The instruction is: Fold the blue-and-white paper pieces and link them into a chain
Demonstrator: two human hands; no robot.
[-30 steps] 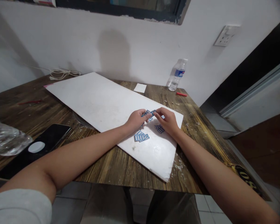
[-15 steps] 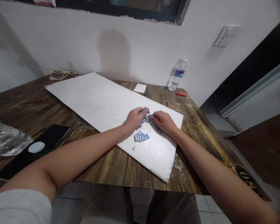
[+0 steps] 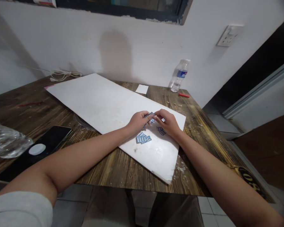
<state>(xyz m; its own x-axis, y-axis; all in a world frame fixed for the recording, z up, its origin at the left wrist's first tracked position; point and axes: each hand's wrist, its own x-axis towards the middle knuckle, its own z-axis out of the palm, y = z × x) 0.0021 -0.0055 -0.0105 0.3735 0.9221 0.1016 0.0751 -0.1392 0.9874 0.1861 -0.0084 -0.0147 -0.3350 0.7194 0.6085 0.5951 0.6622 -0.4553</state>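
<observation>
Small card [image 3: 152, 113]: blue-edged, in the gap between the two hands, over the right part of the white board [image 3: 101, 97].
Left hand [image 3: 137, 121]: closed on the small card, thumb on top; more blue-edged cards show around its fingers.
Right hand [image 3: 168, 121]: fingertips drawn together by the card's right end, touching or nearly so; from where I stand I can't tell whether they pinch it.
Lie of the card: right of the left thumb, left of the right fingertips, with the left hand having the surer hold; its long axis looks slantwise, but it's too small to be certain.
Near pile [image 3: 143, 138]: overlapping cards flat on the board, nearer than both hands.
Right pile [image 3: 161, 130]: a few cards just on the near side of the right hand.
Table [image 3: 104, 171]: dark wood under the board, a phone [image 3: 61, 134] at near left, a bottle [image 3: 180, 77] upright at far right.
</observation>
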